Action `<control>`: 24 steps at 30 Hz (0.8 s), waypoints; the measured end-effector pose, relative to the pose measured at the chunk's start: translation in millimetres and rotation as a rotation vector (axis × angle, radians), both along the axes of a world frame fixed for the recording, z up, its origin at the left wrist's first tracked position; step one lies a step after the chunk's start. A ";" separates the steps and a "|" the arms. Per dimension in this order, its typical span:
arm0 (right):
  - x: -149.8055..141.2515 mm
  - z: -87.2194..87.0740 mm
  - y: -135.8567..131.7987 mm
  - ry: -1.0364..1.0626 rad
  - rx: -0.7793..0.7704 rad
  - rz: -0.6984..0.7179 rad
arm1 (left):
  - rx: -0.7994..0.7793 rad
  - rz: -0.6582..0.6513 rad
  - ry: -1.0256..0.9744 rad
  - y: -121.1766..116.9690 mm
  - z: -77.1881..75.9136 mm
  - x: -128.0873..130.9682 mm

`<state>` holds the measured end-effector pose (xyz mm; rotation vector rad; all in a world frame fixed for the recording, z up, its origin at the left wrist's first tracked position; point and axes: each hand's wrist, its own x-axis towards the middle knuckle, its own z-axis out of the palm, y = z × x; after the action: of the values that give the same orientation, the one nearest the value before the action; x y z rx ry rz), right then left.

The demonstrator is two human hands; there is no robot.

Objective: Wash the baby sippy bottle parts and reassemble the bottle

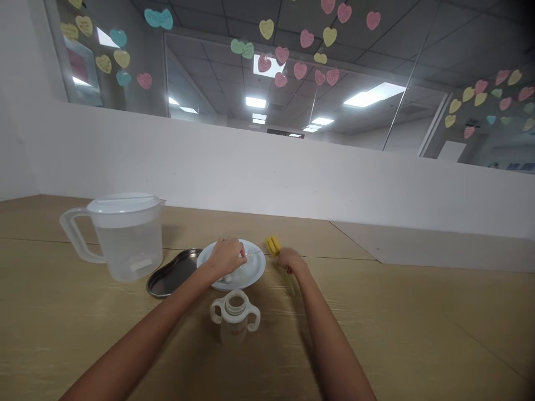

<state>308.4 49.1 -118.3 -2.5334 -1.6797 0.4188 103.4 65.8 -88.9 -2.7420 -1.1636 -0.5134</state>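
Nearest you, an uncapped two-handled baby bottle (234, 314) stands on the table. Your right hand (291, 262) clenches a yellow sponge bottle brush (272, 245) by the handle, just beside a white plate (256, 267). Your left hand (225, 257) pinches something thin above the plate, too small to tell. Farther off: a steel kidney tray (169, 275), then a lidded plastic water pitcher (129, 248).

The view comes from a camera worn on the person's head, close above the counter (418, 317) and facing forward across it. The left hand (225, 258) and right hand (291, 260) appear near, just below the frame's middle, while the tilt takes in the white wall (234, 167) and a glass panel (200, 67) beyond.
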 end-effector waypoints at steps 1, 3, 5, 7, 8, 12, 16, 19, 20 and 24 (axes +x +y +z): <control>3.1 8.8 -4.6 0.009 0.027 -0.012 | -0.011 0.000 -0.021 -0.4 5.1 -3.4; 7.5 29.4 -15.7 0.024 0.100 -0.031 | -0.030 -0.003 -0.065 -1.3 16.1 -11.3; 6.2 50.9 -28.5 0.037 0.188 -0.019 | -0.046 -0.006 -0.108 -1.6 26.9 -20.4; -3.3 69.9 -42.1 0.066 0.277 0.035 | -0.098 -0.052 -0.205 -0.9 35.9 -29.5; -11.2 77.7 -48.8 0.089 0.313 0.080 | -0.151 -0.092 -0.279 0.0 39.1 -33.6; -54.2 95.0 -70.2 0.173 0.398 0.274 | -0.511 -0.198 -0.677 5.5 43.6 -44.8; -88.7 95.0 -77.5 -0.033 0.488 0.369 | -0.755 -0.166 -1.006 10.0 43.5 -50.1; -98.7 92.3 -77.5 -0.202 0.509 0.344 | -0.741 -0.128 -1.053 10.8 46.2 -53.5; -99.8 91.7 -77.4 -0.213 0.504 0.353 | -0.712 -0.122 -1.029 10.8 47.3 -54.5; -99.5 91.1 -79.0 -0.198 0.497 0.366 | -0.548 -0.117 -0.931 11.1 49.0 -55.2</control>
<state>208.9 -29.9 -27.2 -1.9676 -2.0129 -0.2229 48.2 76.9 -39.9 -3.0775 -1.4586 -1.8770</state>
